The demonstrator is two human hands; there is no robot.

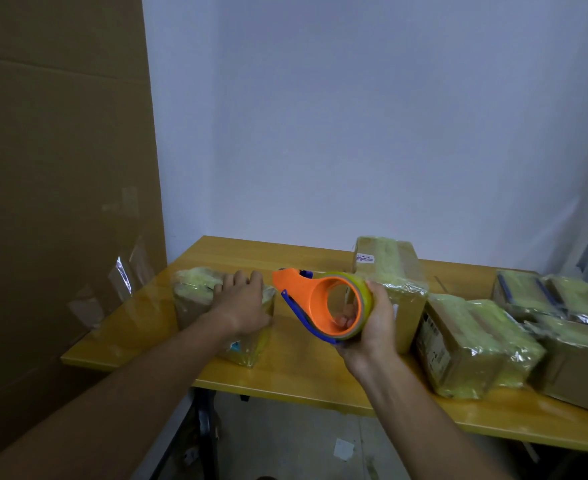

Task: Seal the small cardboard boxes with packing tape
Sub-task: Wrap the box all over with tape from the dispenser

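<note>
A small cardboard box point(195, 299) wrapped in yellowish tape sits on the left part of the wooden table point(285, 368). My left hand point(244, 303) rests flat on its top with the fingers straight. My right hand point(372, 320) grips an orange tape dispenser point(316, 299) with a blue blade arm and a roll of clear yellowish tape, held in the air just right of that box. My fingers pass through the roll's core.
Several taped boxes stand on the table's right side: a tall one point(389, 268) behind the dispenser, one point(465, 344) near the front, others point(562, 299) farther right. A large cardboard sheet point(60, 185) leans on the left. The table's black leg point(202, 427) shows below.
</note>
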